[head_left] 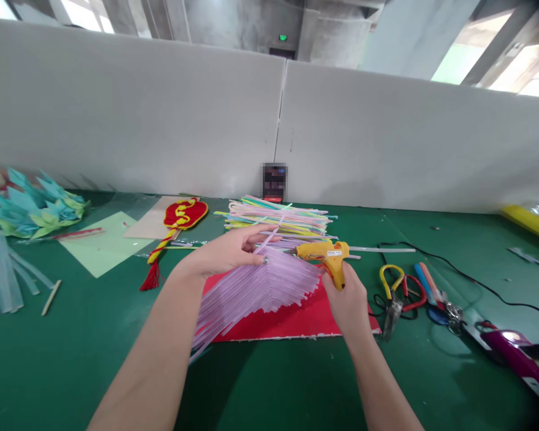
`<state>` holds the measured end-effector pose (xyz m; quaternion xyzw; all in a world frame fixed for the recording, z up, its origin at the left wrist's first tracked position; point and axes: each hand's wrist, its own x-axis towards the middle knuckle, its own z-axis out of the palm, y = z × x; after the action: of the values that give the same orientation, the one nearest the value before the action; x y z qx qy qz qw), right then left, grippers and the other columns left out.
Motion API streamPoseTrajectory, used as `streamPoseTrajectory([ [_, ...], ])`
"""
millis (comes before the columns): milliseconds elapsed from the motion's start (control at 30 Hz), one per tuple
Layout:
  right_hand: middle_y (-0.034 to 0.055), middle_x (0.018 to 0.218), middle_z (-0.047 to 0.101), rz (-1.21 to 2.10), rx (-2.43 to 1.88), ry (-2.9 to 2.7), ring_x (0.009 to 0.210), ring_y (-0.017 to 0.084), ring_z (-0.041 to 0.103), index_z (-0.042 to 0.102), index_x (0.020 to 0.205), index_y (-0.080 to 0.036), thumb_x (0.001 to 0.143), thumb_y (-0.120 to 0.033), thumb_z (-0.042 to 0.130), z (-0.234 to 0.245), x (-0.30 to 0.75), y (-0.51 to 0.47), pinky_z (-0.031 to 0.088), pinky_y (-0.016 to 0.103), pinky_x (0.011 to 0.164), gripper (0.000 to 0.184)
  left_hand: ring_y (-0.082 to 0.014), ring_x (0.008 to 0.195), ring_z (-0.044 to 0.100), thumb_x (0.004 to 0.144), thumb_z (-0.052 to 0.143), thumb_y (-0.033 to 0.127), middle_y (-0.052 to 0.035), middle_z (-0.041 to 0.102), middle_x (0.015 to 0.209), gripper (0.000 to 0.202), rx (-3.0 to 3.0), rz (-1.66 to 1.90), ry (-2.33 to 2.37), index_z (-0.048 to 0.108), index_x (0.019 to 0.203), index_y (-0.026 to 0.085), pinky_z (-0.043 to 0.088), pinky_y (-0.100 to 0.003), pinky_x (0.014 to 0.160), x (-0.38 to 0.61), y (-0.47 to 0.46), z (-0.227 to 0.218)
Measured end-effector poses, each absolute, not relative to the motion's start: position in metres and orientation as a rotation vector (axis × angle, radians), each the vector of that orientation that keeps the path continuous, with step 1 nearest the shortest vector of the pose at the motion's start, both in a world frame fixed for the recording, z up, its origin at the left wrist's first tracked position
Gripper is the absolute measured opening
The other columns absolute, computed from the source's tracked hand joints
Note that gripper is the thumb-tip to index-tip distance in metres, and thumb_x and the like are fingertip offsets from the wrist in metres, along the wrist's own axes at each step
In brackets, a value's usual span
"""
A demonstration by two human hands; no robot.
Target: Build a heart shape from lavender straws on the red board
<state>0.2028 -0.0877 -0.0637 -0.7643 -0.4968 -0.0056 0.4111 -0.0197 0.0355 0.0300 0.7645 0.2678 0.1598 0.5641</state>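
Observation:
My right hand (pixel 347 299) is wrapped round the handle of a yellow hot glue gun (pixel 317 250), its nozzle pointing left. A clear glue stick (pixel 381 249) sticks out of the gun's back end. My left hand (pixel 238 248) is closed, with a lilac pipe cleaner (pixel 273 232) slanting up between thumb and fingers. Under both hands lies a leaf-shaped piece of lilac pipe cleaners (pixel 251 293), set side by side along a middle line, with long loose ends at lower left. The glue gun's tip is close to its upper edge. A red board (pixel 291 326) lies beneath it.
Behind the hands lies a pile of coloured pipe cleaners (pixel 278 215). To the left are a red and yellow tasselled ornament (pixel 186 214), green paper (pixel 103 242) and glue sticks (pixel 2 272). Pliers (pixel 391 299), a black cord (pixel 471 278) and a purple tool (pixel 516 353) lie right.

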Motion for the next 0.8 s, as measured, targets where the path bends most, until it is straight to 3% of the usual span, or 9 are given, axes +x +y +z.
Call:
streamPoseTrajectory([
  [433, 0.0022, 0.074, 0.053, -0.015, -1.901, -1.256, 0.065, 0.017, 0.045, 0.051, 0.083, -0.020, 0.082, -0.042, 0.044, -0.0638, 0.2042, -0.0878, 0.035, 0.028, 0.060, 0.022, -0.0273, 0.130, 0.042, 0.075, 0.068, 0.027, -0.0076, 0.041, 0.145, 0.073, 1.739, 0.389, 0.608, 0.034, 0.141, 0.029, 0.037, -0.043, 0.103, -0.0256, 0.0377, 0.0302],
  [800, 0.0029, 0.075, 0.054, -0.020, -1.911, -1.244, 0.065, 0.018, 0.045, 0.051, 0.083, -0.020, 0.082, -0.040, 0.044, -0.0637, 0.2043, -0.0878, 0.035, 0.028, 0.059, 0.021, -0.0247, 0.129, 0.043, 0.076, 0.066, 0.023, -0.0048, 0.043, 0.144, 0.071, 1.745, 0.398, 0.628, 0.036, 0.139, 0.032, 0.037, -0.038, 0.103, -0.0291, 0.0385, 0.0324],
])
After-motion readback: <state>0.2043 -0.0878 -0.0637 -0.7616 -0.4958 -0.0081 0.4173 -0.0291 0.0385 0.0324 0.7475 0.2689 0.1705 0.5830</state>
